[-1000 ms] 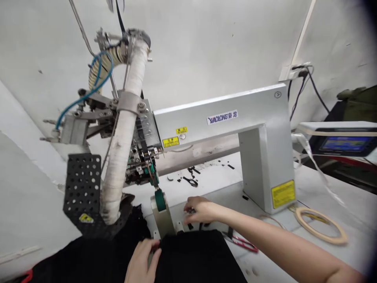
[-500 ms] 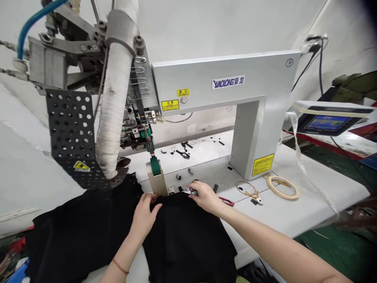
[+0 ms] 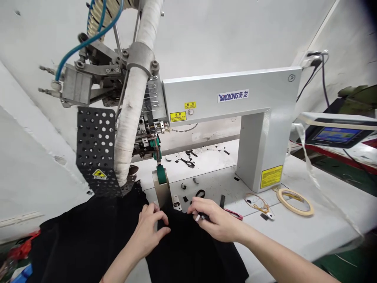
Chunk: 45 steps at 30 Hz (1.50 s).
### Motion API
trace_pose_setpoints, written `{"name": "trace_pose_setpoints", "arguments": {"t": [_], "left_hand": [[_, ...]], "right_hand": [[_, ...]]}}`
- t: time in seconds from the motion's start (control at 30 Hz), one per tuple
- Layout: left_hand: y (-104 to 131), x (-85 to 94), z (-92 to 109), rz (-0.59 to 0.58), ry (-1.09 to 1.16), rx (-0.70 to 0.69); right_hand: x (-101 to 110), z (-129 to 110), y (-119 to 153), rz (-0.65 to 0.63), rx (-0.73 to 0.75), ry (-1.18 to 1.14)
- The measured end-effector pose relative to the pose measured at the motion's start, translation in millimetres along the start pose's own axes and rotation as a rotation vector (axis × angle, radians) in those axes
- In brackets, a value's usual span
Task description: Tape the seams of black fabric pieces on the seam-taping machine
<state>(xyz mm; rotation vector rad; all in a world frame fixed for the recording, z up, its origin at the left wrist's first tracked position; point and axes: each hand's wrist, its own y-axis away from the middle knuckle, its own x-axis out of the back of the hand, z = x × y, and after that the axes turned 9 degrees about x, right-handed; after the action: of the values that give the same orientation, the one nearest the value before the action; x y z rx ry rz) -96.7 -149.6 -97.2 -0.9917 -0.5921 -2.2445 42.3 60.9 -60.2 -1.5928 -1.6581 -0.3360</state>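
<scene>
Black fabric (image 3: 194, 251) hangs over the near edge of the machine bed and spreads to the left. My left hand (image 3: 150, 228) rests on its upper part, thumb and fingers apart, just beside the narrow post (image 3: 162, 192) with the green roller (image 3: 161, 174). Curled around a small metal tool, probably snips (image 3: 202, 216), my right hand (image 3: 216, 220) is at the fabric's top edge, right of the post. Its fingertips touch the cloth. Most of the tool is hidden in the palm.
Above stands the grey machine arm (image 3: 206, 94), with a perforated black guard (image 3: 96, 149) and a wrapped hose (image 3: 132, 106) at left. A tape roll (image 3: 295, 202), red-handled tool (image 3: 234, 214) and black scraps (image 3: 222, 201) lie on the white table (image 3: 294, 232). A screen (image 3: 335, 134) is at right.
The view has shifted, so the machine appears lower and farther right. My right hand has turned, and its tool now lies back in the palm. My left hand's fingers have spread.
</scene>
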Motion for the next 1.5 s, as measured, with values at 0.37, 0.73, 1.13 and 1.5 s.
{"name": "trace_pose_setpoints", "arguments": {"t": [0.37,0.73,1.13,1.5], "left_hand": [[2.8,24.6,18.1,-0.083,0.19,-0.022],[-6.7,12.9,-7.1,0.01,0.566,0.094],[-26.8,20.5,6.7,0.156,1.208,0.317],[-51.1,49.0,20.2,0.165,1.371,0.522]], "right_hand": [[28.2,-3.0,-19.2,0.069,-0.012,-0.014],[25.8,23.1,-14.2,0.101,-0.05,-0.018],[-3.2,37.6,-38.0,0.551,-0.478,-0.64],[24.8,18.4,-65.7,0.647,-0.546,-0.873]]}}
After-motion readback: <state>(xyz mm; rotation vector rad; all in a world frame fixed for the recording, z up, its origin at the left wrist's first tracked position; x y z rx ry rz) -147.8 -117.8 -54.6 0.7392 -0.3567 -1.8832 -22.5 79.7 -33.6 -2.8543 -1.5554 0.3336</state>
